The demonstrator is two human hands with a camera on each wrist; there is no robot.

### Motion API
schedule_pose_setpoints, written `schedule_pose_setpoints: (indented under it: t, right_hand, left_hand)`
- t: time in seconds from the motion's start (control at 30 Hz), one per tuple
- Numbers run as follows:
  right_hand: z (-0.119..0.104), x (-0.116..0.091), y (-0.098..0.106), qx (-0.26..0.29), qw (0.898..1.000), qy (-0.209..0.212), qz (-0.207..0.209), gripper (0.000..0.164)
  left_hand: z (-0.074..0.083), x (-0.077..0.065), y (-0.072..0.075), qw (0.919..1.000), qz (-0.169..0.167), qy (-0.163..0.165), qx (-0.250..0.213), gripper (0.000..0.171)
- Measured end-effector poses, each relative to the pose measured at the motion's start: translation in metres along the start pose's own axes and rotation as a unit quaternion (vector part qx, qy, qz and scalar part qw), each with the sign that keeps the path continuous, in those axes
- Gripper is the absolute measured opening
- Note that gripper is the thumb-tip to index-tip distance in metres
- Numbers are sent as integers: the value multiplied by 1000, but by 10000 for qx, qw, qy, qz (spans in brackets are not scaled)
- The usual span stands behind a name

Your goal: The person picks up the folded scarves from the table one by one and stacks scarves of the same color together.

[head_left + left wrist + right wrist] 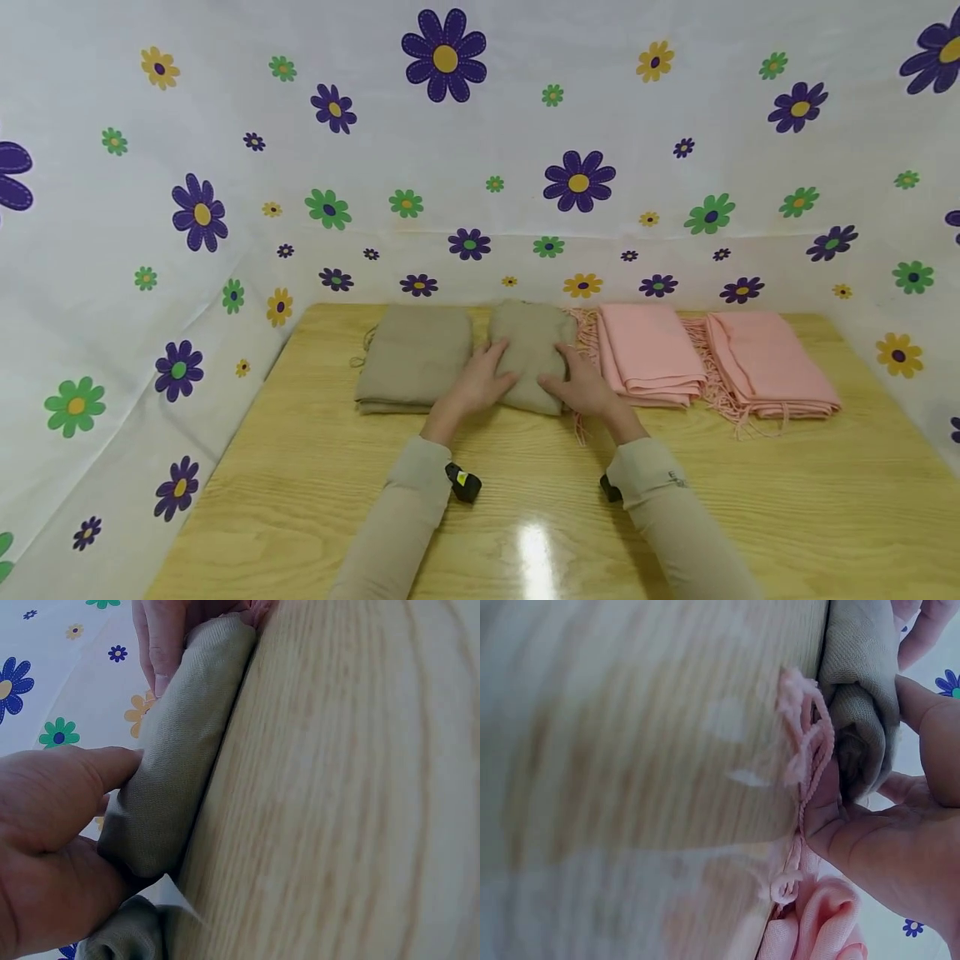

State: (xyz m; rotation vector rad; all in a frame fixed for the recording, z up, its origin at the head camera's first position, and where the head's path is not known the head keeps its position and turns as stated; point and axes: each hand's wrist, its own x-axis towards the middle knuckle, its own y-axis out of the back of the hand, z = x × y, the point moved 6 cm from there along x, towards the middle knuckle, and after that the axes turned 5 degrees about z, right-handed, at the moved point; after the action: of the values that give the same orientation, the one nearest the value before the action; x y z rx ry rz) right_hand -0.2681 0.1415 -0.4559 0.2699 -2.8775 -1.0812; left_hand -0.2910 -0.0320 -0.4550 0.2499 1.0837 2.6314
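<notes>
Both hands are at a folded grey-green scarf [531, 354] lying on the table. My left hand [477, 379] holds its left edge, the thumb on top and the palm by the rolled end. On the opposite side my right hand [588, 385] holds the right edge, its thumb also on top and its lower side close to the tabletop. The left wrist view shows the scarf's rounded front edge [184, 742]. In the right wrist view, pink fringe [814, 735] hangs beside the scarf and the right hand. Fingertips at the far sides are partly hidden.
A second folded grey-green scarf [418, 354] lies to the left. Two folded pink scarves, one nearer [651, 350] and one farther right [776, 358], have fringe between them. Flowered white cloth [450, 150] rises behind the wooden table [525, 467].
</notes>
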Motion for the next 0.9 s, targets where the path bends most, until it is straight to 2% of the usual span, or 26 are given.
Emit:
schedule_pose_setpoints:
  t: [0.27, 0.53, 0.63, 0.7, 0.9]
  right_hand:
    - [0, 1, -1, -9, 10000, -49, 33, 73]
    - [-1, 1, 0, 130, 9998, -142, 40, 73]
    - [-1, 3, 1, 279, 9992, -250, 157, 73]
    - [-2, 5, 2, 425, 9980, -350, 301, 73]
    - [-3, 10, 4, 1272, 9878, -728, 519, 78]
  left_hand:
    - [0, -3, 0, 10000, 65, -3, 73, 62]
    - [0, 0, 3, 9994, 267, 34, -233, 62]
    - [0, 3, 4, 9977, 442, 45, -504, 63]
    - [-1, 4, 5, 9951, 488, 166, -840, 65]
    - [2, 6, 7, 9817, 417, 621, -1751, 76]
